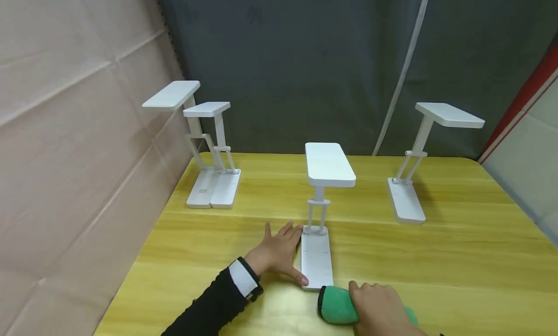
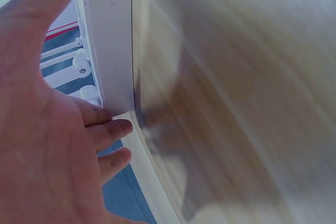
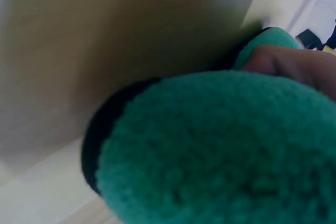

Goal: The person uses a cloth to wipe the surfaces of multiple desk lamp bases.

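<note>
A white folding stand (image 1: 317, 258) is upright in the middle of the table, with a flat panel on a hinged arm above its rectangular base. My left hand (image 1: 279, 253), fingers spread, touches the left side of that base, thumb by its front corner. The left wrist view shows the base's side wall (image 2: 110, 40) close to my fingertips. With my right hand (image 1: 379, 307) I grip a green fuzzy cloth pad (image 1: 340, 305) with black edging, just in front of the base. In the right wrist view the pad (image 3: 220, 145) covers most of that hand.
Two similar white stands (image 1: 224, 190) are side by side at the back left of the wooden table (image 1: 174, 268). Another white stand (image 1: 406, 200) is at the back right. A dark curtain (image 1: 279, 69) hangs behind, with a pale fabric wall (image 1: 74, 157) at the left.
</note>
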Demonstrator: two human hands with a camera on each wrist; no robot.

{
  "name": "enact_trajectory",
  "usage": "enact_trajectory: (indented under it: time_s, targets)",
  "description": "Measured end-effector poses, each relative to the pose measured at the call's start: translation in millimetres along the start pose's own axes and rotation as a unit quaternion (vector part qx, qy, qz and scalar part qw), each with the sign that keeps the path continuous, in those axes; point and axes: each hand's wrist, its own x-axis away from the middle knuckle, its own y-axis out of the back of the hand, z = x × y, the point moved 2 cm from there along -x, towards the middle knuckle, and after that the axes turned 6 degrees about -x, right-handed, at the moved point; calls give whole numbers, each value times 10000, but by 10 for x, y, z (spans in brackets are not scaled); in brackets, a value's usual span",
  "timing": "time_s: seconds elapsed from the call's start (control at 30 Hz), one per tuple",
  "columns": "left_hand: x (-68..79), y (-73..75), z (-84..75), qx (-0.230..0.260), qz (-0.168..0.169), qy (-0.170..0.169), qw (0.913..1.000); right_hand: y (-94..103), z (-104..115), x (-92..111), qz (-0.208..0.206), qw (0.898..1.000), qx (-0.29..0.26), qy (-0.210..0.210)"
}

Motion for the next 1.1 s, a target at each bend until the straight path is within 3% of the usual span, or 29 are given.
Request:
enact_trajectory:
  time_s: [0.37,0.67,0.93,1.1]
  targets:
    - [-93,25,-70,-492,234,-85,9985,229,-513,224,140,9950,-634,-762]
    - [-153,18,39,-702,159,-41,9974,70,-505,227,769,9881,-1146,-675]
    - [-354,88,262,-316,188,78,9993,-45,-461,281,502,9947,-886,-149]
    - [-501,129,401,-188,242,215,9993,-141,-443,284,593,9918,-1119,-148]
